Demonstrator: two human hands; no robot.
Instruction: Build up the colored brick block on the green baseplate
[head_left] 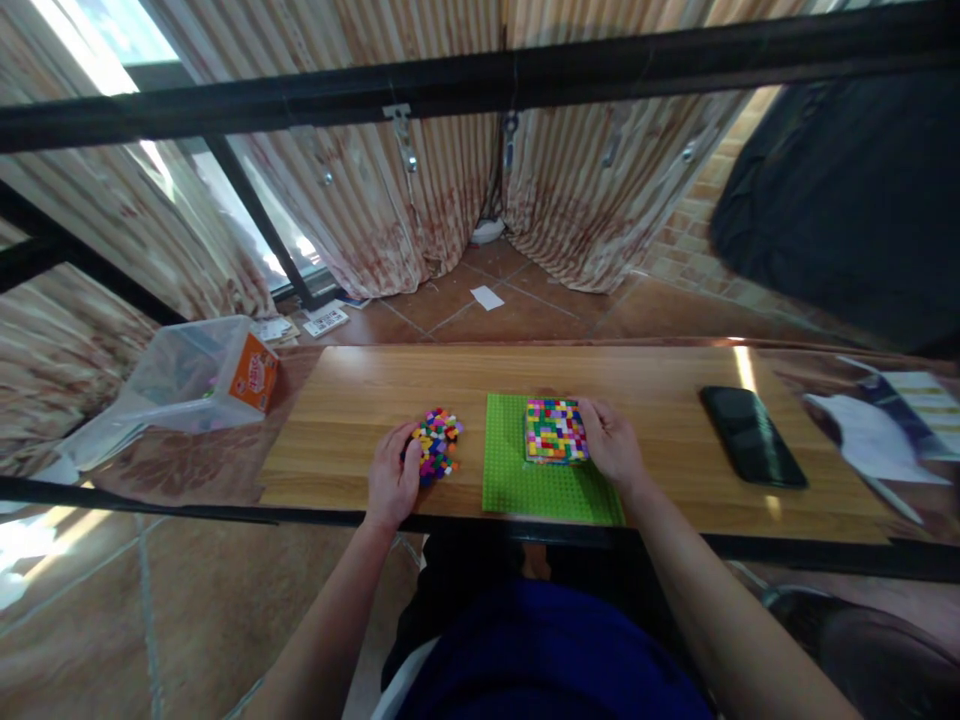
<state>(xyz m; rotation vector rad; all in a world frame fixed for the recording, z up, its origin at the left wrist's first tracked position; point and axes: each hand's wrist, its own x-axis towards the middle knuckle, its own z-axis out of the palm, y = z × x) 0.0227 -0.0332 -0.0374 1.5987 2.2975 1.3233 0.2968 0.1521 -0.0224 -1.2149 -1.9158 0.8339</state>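
My left hand [394,474] rests on the table at the left edge of a loose pile of small multicoloured toy bricks [438,440]. Its thumb and index finger are apart, with bricks between and beside them; the other fingers are partly hidden. A green studded baseplate [555,492] lies to the right of the pile. On it stands a square block of toy bricks [555,432] in many colours, built up in layers. My right hand [611,445] is at the block's right side, fingers curled against its edge; the fingertips are partly hidden.
The wooden table [360,385] has a black phone [753,437] at its right. Beyond the left end sits a clear plastic box [191,375] with an orange label. Papers [874,440] lie past the right end. A black metal bar [465,85] crosses above, before striped curtains [420,210].
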